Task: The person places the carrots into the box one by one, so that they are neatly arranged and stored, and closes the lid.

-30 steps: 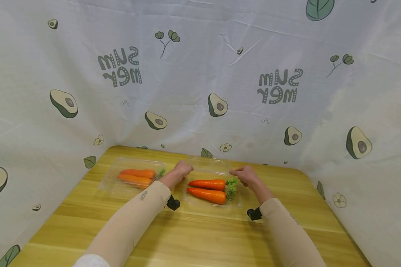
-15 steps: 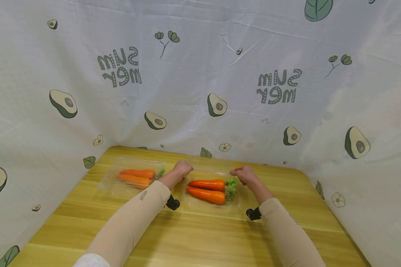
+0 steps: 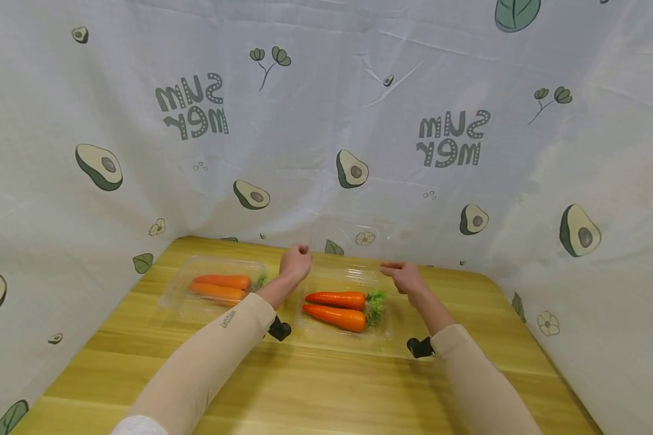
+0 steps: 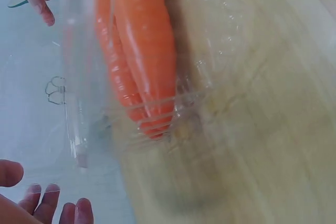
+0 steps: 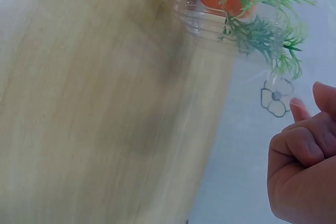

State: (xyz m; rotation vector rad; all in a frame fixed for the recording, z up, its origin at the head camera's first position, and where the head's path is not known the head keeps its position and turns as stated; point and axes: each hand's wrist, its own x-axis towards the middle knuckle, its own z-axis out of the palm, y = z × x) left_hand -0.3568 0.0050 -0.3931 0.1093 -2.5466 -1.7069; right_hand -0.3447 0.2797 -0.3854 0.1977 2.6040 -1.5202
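In the head view, two orange carrots [image 3: 334, 310] with green leafy tops lie in a clear plastic box [image 3: 302, 332]. Its transparent lid [image 3: 383, 241] stands raised at the back, hard to see. My left hand [image 3: 295, 263] is beside the lid's left edge; in the left wrist view its thumb and fingers [image 4: 50, 203] are apart, near a thin clear edge. On the other side is my right hand [image 3: 405, 278]. The right wrist view shows its index finger [image 5: 300, 109] extended and the other fingers bent. Whether either hand touches the lid is unclear.
To the left, a second clear box [image 3: 182, 284] holds carrots [image 3: 220, 290] partly screened by my left arm. A wooden table [image 3: 326, 393] extends under everything. A white curtain [image 3: 305, 121] printed with avocados rises behind and beside it.
Both hands have moved up and back, the right one slightly rightward with its index finger now straighter. The clear lid reaches higher against the curtain. The carrots have stayed put.
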